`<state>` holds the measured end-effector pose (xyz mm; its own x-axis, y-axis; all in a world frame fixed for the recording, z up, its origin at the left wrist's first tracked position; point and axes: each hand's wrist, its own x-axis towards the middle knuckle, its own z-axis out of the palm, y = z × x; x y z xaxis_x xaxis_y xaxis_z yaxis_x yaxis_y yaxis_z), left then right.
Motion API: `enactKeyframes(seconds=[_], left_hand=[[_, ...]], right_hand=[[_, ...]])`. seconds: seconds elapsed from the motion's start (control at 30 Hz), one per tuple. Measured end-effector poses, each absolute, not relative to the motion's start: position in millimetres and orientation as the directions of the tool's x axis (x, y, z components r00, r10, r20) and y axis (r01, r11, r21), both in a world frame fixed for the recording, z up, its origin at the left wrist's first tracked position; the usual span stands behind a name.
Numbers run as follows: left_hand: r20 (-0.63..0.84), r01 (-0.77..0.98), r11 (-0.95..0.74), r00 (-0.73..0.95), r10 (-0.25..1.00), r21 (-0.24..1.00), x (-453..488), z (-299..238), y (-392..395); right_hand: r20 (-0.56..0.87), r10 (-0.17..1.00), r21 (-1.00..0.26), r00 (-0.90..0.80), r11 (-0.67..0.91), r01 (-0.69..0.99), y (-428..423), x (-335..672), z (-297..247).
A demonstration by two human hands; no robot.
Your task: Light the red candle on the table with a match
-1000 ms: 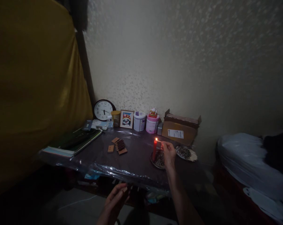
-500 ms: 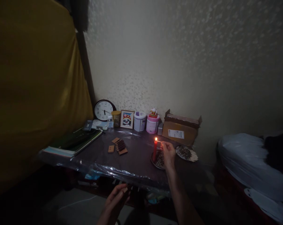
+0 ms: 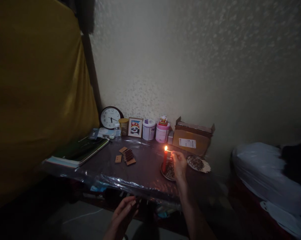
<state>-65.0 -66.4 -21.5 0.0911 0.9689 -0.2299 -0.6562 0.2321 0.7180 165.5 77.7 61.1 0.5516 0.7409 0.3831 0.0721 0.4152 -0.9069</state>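
flame [image 3: 165, 148] now taller and brighter than a second ago, reddish glints newly stronger on the plastic-covered table [image 3: 140, 173]; hands about the same. candle [image 3: 164, 162] is red, slim, cylindrical, upright in a round shallow dish [image 3: 167, 179] with dark bits. right hand [image 3: 179, 164] pinches a thin pale matchstick [image 3: 169, 151], far end at the candle top. left hand [image 3: 123, 213] low by table edge, fingers curled, can't tell its grip.
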Motion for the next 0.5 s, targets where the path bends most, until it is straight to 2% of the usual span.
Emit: enactKeyframes(seconds=[0.27,0.5], left_hand=[[-0.217,-0.642,0.230,0.101,0.971,0.732,-64,-24,-66],[-0.208,-0.646,0.226,0.105,0.972,0.730,-64,-23,-67]], right_hand=[[0.394,0.741,-0.902,0.544,0.424,0.076,74,165,65],[0.370,0.755,-0.901,0.541,0.434,0.009,70,164,73]])
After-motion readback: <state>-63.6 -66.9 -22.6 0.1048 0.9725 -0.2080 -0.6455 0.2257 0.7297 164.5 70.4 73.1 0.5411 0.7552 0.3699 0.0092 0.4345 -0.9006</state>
